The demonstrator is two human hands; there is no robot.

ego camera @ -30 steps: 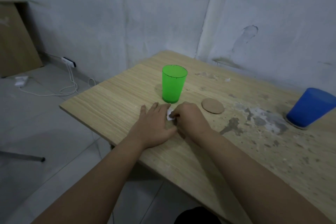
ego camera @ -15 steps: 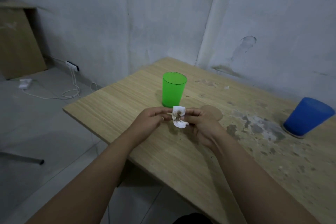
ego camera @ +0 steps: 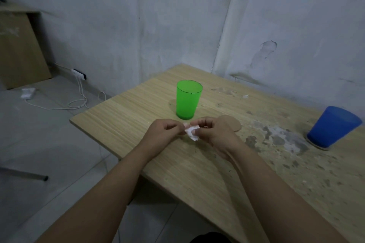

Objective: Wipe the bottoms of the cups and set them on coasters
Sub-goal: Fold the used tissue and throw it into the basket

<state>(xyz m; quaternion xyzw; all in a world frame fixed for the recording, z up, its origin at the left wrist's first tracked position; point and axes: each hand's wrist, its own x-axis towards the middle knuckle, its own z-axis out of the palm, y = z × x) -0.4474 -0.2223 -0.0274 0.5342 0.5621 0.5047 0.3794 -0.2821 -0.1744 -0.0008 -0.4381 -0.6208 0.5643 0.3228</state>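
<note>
Pinching tissue (ego camera: 191,133) | both hands' fingers (ego camera: 178,127) | green cup (ego camera: 188,102) just beyond

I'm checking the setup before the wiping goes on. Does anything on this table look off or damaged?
The table is worn: grey patches where the surface has flaked, between the bare coaster and the blue cup. Nothing is spilled; the green cup stands upright.

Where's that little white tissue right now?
The white tissue is pinched between the left hand and right hand, held just above the wooden table, in front of the green cup and left of the bare coaster.
</note>
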